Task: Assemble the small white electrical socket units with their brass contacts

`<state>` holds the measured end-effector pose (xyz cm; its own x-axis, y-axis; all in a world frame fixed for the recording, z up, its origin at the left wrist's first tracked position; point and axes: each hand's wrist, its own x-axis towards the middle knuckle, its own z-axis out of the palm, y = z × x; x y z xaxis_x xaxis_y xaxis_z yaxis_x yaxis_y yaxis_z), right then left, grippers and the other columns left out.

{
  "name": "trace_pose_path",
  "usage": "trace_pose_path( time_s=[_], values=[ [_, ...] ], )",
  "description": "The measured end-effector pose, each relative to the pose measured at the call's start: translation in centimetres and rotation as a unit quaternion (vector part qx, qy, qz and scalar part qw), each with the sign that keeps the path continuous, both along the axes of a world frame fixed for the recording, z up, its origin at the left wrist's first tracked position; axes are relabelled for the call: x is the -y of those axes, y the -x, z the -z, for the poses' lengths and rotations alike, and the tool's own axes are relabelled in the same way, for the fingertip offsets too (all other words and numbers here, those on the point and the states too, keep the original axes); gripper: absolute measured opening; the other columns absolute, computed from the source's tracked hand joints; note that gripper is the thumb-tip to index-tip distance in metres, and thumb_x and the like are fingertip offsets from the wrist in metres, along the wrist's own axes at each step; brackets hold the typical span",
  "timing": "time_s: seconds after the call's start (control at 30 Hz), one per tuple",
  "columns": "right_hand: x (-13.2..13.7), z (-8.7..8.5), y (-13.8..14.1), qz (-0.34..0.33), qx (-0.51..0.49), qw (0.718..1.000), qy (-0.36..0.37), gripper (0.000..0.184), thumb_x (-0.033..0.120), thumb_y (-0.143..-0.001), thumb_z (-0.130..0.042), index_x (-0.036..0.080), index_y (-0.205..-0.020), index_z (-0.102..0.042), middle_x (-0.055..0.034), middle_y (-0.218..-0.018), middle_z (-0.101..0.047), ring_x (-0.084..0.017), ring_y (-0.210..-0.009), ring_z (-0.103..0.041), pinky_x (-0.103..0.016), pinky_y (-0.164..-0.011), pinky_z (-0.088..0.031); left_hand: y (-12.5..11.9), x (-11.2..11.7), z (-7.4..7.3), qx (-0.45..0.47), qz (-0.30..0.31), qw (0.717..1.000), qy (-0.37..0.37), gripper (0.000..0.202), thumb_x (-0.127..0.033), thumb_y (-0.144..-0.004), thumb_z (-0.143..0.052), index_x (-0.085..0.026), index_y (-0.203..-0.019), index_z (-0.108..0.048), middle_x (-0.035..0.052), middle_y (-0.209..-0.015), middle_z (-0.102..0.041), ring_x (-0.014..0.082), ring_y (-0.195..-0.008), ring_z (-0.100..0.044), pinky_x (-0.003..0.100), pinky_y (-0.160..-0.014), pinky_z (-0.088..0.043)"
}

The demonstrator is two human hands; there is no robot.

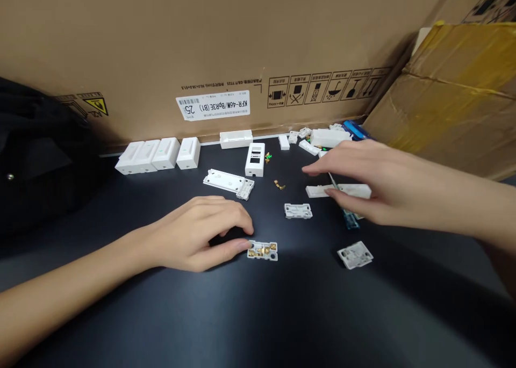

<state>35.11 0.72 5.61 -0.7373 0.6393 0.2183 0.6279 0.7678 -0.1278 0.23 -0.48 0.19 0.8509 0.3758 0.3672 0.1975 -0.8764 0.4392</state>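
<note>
My left hand (205, 231) rests on the dark table with its fingers loosely curved and thumb apart. The thumb tip meets the left end of a small white plastic base (263, 256) fitted with brass contacts. My right hand (363, 177) hovers at the right, thumb and forefinger spread. Below it lie a white plastic strip (316, 191) and a screwdriver (350, 221) with a translucent blue handle, partly hidden by the hand. Another white base (298, 211) sits between the hands; a further white plastic piece (355, 255) lies at the lower right. A loose brass contact (279, 185) is farther back.
Several white switch-like housings (167, 153) stand at the back left. Near them are a white frame (255, 159), a shallow white cover (236, 138) and a long white plate (223, 180). Cardboard boxes (226, 40) wall off the back and right; a black bag (40, 158) sits left.
</note>
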Motion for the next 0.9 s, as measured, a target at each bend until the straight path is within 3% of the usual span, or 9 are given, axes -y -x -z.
trace_pose_path(
  time_s=[0.13,0.2,0.3,0.47,0.73,0.87,0.9],
  values=[
    [0.1,-1.4,-1.1,0.025,-0.007,0.997,0.073,0.028,0.036,-0.103,-0.056,0.025,-0.105,-0.081,-0.0053,-0.092,-0.08,-0.02,-0.074,-0.072,-0.036,-0.061,-0.054,0.0,0.0,-0.1,-0.001,-0.004,1.0,-0.002,0.006,-0.022,-0.108,-0.061,-0.02,-0.114,-0.063,0.004,-0.103,-0.079,0.0167,-0.091,-0.077,0.028,-0.084,-0.06],
    [0.6,-1.9,-1.4,0.032,-0.018,0.991,0.129,0.021,0.035,-0.101,-0.062,0.029,-0.1,-0.081,-0.0004,-0.087,-0.081,-0.016,-0.067,-0.071,-0.03,-0.054,-0.051,0.0,0.1,-0.1,-0.001,-0.005,1.0,-0.002,0.006,-0.022,-0.109,-0.061,-0.02,-0.114,-0.063,0.0041,-0.103,-0.079,0.0169,-0.091,-0.077,0.028,-0.083,-0.06],
    [1.4,-2.4,-1.5,0.017,-0.02,0.978,0.208,0.012,0.029,-0.095,-0.072,0.034,-0.099,-0.082,0.0038,-0.087,-0.081,-0.014,-0.067,-0.072,-0.024,-0.052,-0.052,0.0,0.1,-0.1,-0.001,-0.005,1.0,-0.006,0.005,-0.022,-0.109,-0.061,-0.02,-0.113,-0.064,0.004,-0.102,-0.079,0.0166,-0.089,-0.077,0.027,-0.083,-0.059],
    [2.2,-2.8,-1.4,0.0,-0.009,0.957,0.291,0.018,0.02,-0.095,-0.07,0.034,-0.091,-0.082,0.004,-0.082,-0.079,-0.012,-0.063,-0.07,-0.022,-0.051,-0.052,-0.1,0.1,-0.1,-0.001,-0.005,1.0,-0.009,0.005,-0.022,-0.109,-0.06,-0.02,-0.111,-0.064,0.0042,-0.101,-0.079,0.0166,-0.089,-0.077,0.028,-0.082,-0.06],
    [1.8,-2.1,-1.9,0.006,0.03,0.947,0.321,0.007,0.037,-0.096,-0.078,0.036,-0.094,-0.085,0.0055,-0.076,-0.076,-0.012,-0.061,-0.068,-0.023,-0.052,-0.052,0.0,0.0,-0.1,0.0,-0.002,1.0,-0.006,0.006,-0.021,-0.109,-0.06,-0.02,-0.113,-0.064,0.0046,-0.103,-0.079,0.0168,-0.092,-0.077,0.028,-0.085,-0.06],
    [2.0,-2.2,-1.7,-0.012,0.038,0.937,0.347,0.018,0.03,-0.101,-0.071,0.035,-0.09,-0.084,0.0062,-0.077,-0.078,-0.011,-0.062,-0.069,-0.021,-0.055,-0.054,0.1,0.0,0.0,-0.011,-0.004,1.0,-0.002,0.007,-0.021,-0.109,-0.061,-0.021,-0.115,-0.063,0.0045,-0.104,-0.079,0.0172,-0.093,-0.076,0.028,-0.086,-0.06],
    [2.2,-2.2,-1.6,-0.015,0.04,0.949,0.313,0.02,0.031,-0.1,-0.07,0.034,-0.085,-0.083,0.0061,-0.074,-0.077,-0.01,-0.059,-0.068,-0.021,-0.052,-0.053,0.1,0.0,0.0,-0.01,-0.003,1.0,-0.001,0.007,-0.021,-0.109,-0.061,-0.021,-0.115,-0.063,0.0044,-0.104,-0.079,0.0172,-0.092,-0.076,0.028,-0.086,-0.06]
  ],
)
